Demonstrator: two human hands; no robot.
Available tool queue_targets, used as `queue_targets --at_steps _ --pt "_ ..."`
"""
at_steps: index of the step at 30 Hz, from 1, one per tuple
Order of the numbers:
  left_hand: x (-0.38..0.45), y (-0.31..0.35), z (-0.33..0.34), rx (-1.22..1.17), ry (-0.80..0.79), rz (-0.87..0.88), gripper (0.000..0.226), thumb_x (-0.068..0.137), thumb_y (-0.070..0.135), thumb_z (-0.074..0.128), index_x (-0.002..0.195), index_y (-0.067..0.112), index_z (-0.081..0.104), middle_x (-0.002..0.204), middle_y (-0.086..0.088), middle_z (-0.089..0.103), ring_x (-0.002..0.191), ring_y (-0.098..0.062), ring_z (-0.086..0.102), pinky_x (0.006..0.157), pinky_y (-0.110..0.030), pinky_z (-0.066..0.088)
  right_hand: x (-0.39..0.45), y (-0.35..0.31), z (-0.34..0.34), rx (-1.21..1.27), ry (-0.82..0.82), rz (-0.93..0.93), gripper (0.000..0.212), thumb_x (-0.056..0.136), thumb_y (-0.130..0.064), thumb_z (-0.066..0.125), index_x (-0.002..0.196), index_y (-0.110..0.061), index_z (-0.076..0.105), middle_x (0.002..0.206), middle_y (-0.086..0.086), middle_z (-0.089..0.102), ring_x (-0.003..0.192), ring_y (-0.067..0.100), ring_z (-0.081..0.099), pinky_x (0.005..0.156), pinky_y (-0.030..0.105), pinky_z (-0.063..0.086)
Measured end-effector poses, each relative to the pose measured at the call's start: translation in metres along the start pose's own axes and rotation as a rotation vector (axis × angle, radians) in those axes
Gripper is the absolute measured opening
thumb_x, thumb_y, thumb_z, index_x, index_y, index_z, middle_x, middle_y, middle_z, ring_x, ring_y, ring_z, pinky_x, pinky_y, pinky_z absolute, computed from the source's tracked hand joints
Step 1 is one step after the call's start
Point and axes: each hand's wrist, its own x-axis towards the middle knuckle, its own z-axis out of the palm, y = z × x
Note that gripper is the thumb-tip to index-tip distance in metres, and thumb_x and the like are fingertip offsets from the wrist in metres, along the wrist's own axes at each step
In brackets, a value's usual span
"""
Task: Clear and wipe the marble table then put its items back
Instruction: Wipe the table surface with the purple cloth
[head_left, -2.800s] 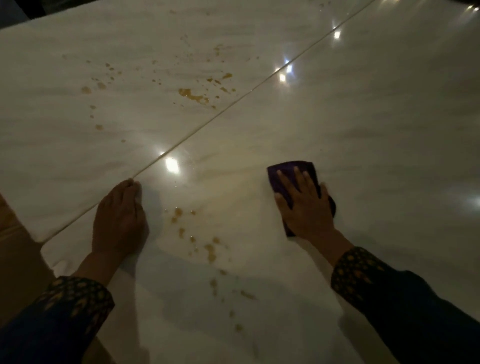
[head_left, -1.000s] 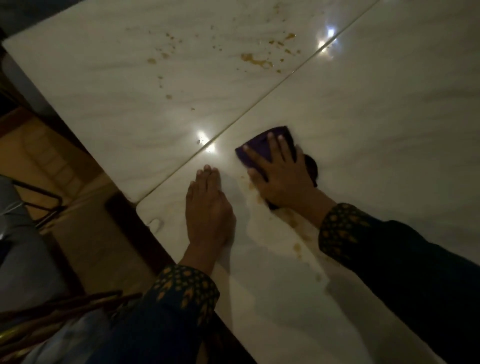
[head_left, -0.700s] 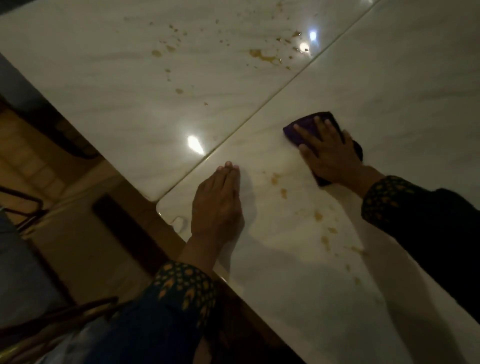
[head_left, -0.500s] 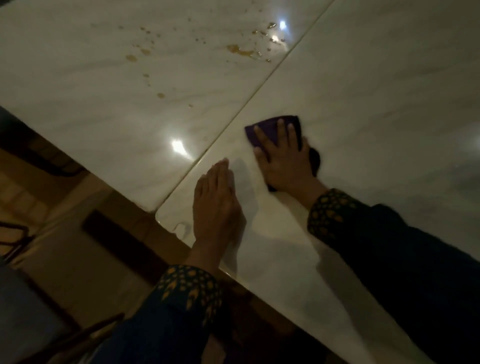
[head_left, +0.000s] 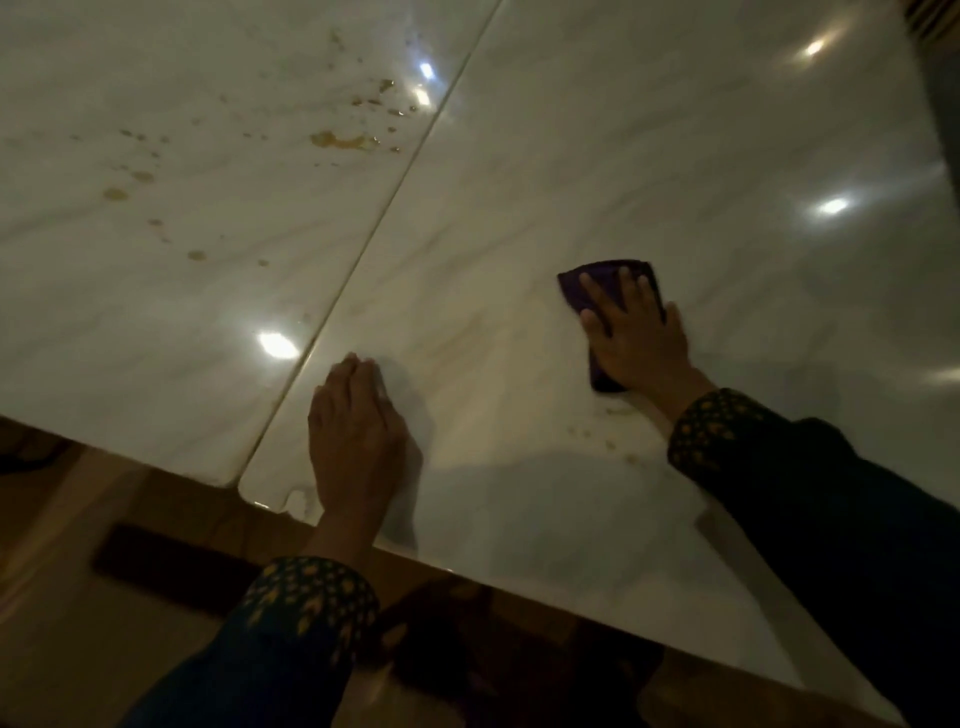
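The left hand's fingers (head_left: 358, 379) lie straight and flat on the marble desk (head_left: 649, 156), holding nothing, as before; at 3 o'clock from them the right hand (head_left: 631, 332) presses spread fingers on the purple cloth (head_left: 602, 280). Half a second ago the cloth lay just beside the left hand; it has swept rightward. Faint spots (head_left: 608, 441) remain at 6 o'clock of it, and brown stains (head_left: 337, 140) toward 10 o'clock are unwiped.

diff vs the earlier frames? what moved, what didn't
The right hand swept the cloth left to the seam and back right; the near drips are mostly gone, faint spots remain. The left hand stayed flat; the far-slab stains remain unwiped.
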Motion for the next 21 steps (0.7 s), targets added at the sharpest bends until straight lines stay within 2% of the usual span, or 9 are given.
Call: queue_targets --at_steps 4,9,11,13,15,17,19,21 --pt "0.002 -0.003 0.0 -0.026 -0.017 -0.002 0.04 0.097 0.019 0.035 0.129 0.004 0.054 0.137 -0.016 0.052 0.126 -0.034 0.047 0.107 -0.05 0.036 -0.006 0.05 -0.004 0.015 0.019 0.174 0.053 0.099 -0.057 0.021 0.149 -0.051 0.004 0.163 0.002 0.001 0.149 0.024 0.001 0.116 0.057 0.006" --pt "0.002 -0.003 0.001 -0.006 -0.01 0.008 0.035 0.097 0.015 0.038 0.127 0.005 0.053 0.135 -0.016 0.052 0.125 -0.033 0.047 0.107 -0.048 0.036 -0.07 0.099 -0.002 0.007 0.056 0.303 0.056 0.099 -0.056 0.021 0.15 -0.048 0.0 0.163 0.005 -0.001 0.149 0.024 0.001 0.117 0.057 0.006" --pt "0.002 0.0 0.002 0.03 -0.008 0.004 0.035 0.097 0.015 0.04 0.128 0.005 0.051 0.136 -0.016 0.05 0.126 -0.033 0.046 0.109 -0.047 0.035 -0.096 0.098 0.005 0.004 0.078 0.337 0.058 0.098 -0.059 0.017 0.152 -0.044 0.002 0.162 0.01 0.001 0.149 0.028 0.003 0.116 0.059 0.008" --pt "0.001 0.0 0.003 0.092 -0.026 0.013 0.036 0.096 0.015 0.04 0.13 0.004 0.048 0.137 -0.017 0.048 0.128 -0.033 0.043 0.11 -0.047 0.033 -0.113 0.071 0.012 0.004 0.102 0.369 0.063 0.094 -0.058 0.017 0.153 -0.038 0.01 0.161 0.017 0.008 0.148 0.034 0.008 0.115 0.061 0.011" --pt "0.001 0.001 0.003 0.119 -0.054 0.016 0.037 0.095 0.014 0.041 0.13 0.004 0.047 0.138 -0.017 0.046 0.129 -0.033 0.041 0.11 -0.048 0.032 -0.123 0.024 0.021 0.002 0.109 0.343 0.064 0.093 -0.055 0.021 0.153 -0.033 0.019 0.158 0.024 0.015 0.146 0.04 0.013 0.112 0.064 0.014" --pt "0.001 0.003 0.002 0.132 -0.065 0.014 0.036 0.094 0.014 0.041 0.129 0.005 0.047 0.138 -0.016 0.046 0.13 -0.032 0.041 0.111 -0.048 0.031 -0.126 -0.028 0.029 -0.019 0.147 0.231 0.062 0.095 -0.053 0.023 0.153 -0.03 0.022 0.156 0.026 0.02 0.144 0.042 0.018 0.112 0.065 0.017" --pt "0.003 0.004 0.0 0.132 -0.054 0.01 0.035 0.095 0.015 0.039 0.128 0.006 0.047 0.138 -0.015 0.047 0.131 -0.031 0.041 0.111 -0.047 0.031 -0.129 -0.066 0.036 -0.033 0.145 0.101 0.06 0.098 -0.054 0.021 0.154 -0.033 0.013 0.159 0.021 0.013 0.147 0.039 0.012 0.115 0.061 0.011" --pt "-0.001 0.002 -0.001 0.116 -0.057 0.025 0.036 0.097 0.017 0.036 0.129 0.005 0.048 0.138 -0.016 0.048 0.131 -0.032 0.042 0.111 -0.048 0.032 -0.14 -0.071 0.038 -0.017 0.081 -0.024 0.058 0.099 -0.057 0.017 0.153 -0.04 0.001 0.162 0.012 0.001 0.149 0.032 0.0 0.118 0.057 0.004"
